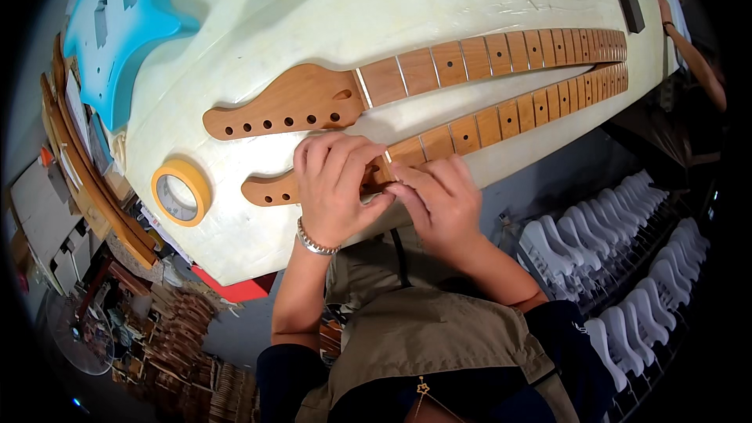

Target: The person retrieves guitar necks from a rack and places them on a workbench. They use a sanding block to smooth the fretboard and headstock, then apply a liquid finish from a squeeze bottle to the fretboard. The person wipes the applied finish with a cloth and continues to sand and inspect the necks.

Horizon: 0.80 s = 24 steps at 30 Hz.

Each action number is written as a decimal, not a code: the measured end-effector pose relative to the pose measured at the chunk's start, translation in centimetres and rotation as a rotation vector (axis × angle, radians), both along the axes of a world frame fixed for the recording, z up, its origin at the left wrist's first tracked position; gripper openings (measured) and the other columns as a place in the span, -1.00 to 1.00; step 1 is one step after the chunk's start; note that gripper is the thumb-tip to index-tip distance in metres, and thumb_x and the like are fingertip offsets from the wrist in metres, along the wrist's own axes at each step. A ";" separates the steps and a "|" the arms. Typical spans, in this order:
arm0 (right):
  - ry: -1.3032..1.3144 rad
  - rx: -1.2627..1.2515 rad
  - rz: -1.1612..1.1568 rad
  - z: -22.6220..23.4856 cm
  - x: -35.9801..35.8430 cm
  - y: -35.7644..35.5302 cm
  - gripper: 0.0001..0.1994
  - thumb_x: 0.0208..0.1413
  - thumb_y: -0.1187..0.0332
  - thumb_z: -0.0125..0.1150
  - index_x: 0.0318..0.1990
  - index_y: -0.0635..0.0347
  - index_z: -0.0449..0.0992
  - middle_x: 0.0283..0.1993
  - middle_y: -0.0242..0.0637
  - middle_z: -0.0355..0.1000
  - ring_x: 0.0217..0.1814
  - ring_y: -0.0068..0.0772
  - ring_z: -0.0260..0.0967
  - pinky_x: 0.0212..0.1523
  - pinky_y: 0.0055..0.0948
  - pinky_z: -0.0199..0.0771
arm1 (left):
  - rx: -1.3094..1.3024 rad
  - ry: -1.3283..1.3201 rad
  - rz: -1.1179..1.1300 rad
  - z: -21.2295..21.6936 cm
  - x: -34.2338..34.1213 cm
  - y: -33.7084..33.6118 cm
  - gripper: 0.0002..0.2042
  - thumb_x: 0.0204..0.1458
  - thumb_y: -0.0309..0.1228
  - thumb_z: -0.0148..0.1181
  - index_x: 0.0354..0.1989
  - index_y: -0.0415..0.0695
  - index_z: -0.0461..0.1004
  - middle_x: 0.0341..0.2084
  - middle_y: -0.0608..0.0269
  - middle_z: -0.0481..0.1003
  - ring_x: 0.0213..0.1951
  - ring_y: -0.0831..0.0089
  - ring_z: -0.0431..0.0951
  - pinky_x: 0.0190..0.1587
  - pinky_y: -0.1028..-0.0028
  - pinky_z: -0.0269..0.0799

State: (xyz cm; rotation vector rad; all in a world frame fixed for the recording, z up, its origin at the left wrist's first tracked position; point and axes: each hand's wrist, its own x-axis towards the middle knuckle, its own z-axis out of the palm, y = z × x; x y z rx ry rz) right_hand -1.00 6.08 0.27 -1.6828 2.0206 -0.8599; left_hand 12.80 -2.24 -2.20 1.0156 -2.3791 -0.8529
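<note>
Two wooden guitar necks lie side by side on a pale padded workbench (258, 0). The far neck (439, 70) has a row of tuner holes in its headstock. On the near neck (501, 119), my left hand (333, 184), with a metal bracelet at the wrist, presses down where the headstock meets the fretboard. My right hand (439, 200) rests beside it, its fingertips pinching at the same spot. What sits under the fingers is hidden.
A roll of yellow masking tape (182, 190) lies at the bench's left end. A blue guitar body (117, 23) sits beyond it. A dark block (629, 6) rests at the far right, near another person's arm (693, 55). Racks of white necks (627, 266) stand at lower right.
</note>
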 end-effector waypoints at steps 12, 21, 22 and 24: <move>-0.040 0.275 0.107 0.5 -3.1 -3.1 -0.67 -0.27 0.30 0.36 -0.25 0.01 0.46 -0.25 -0.36 0.28 -0.03 -0.23 0.14 0.18 -0.09 -0.23 | -0.055 0.039 -0.022 -0.9 -0.2 -0.3 -0.62 -0.46 -0.28 0.31 -0.35 -0.04 0.44 -0.37 0.39 0.40 -0.24 0.36 0.36 -0.09 0.30 0.17; -0.015 0.330 0.050 0.7 -2.1 -3.5 -0.69 -0.31 0.38 0.36 -0.31 0.01 0.45 -0.28 -0.34 0.26 -0.01 -0.23 0.12 0.19 -0.06 -0.26 | -0.005 0.009 -0.048 -0.1 -0.2 -0.4 -0.56 -0.48 -0.32 0.34 -0.28 -0.05 0.41 -0.36 0.35 0.38 -0.24 0.34 0.36 -0.06 0.27 0.14; -0.013 0.326 0.048 0.7 -2.1 -3.5 -0.69 -0.32 0.38 0.36 -0.31 0.02 0.45 -0.28 -0.34 0.26 -0.02 -0.23 0.12 0.19 -0.06 -0.26 | -0.006 0.009 -0.050 -0.3 -0.2 -0.4 -0.56 -0.48 -0.32 0.34 -0.28 -0.05 0.41 -0.36 0.34 0.38 -0.24 0.33 0.36 -0.06 0.27 0.14; -0.014 0.313 0.039 0.5 -2.1 -3.4 -0.69 -0.32 0.37 0.37 -0.32 0.03 0.45 -0.28 -0.34 0.26 -0.02 -0.23 0.12 0.19 -0.06 -0.26 | -0.018 0.002 -0.054 -0.3 -0.2 -0.4 -0.57 -0.47 -0.32 0.33 -0.29 -0.05 0.40 -0.36 0.33 0.38 -0.24 0.33 0.36 -0.06 0.27 0.13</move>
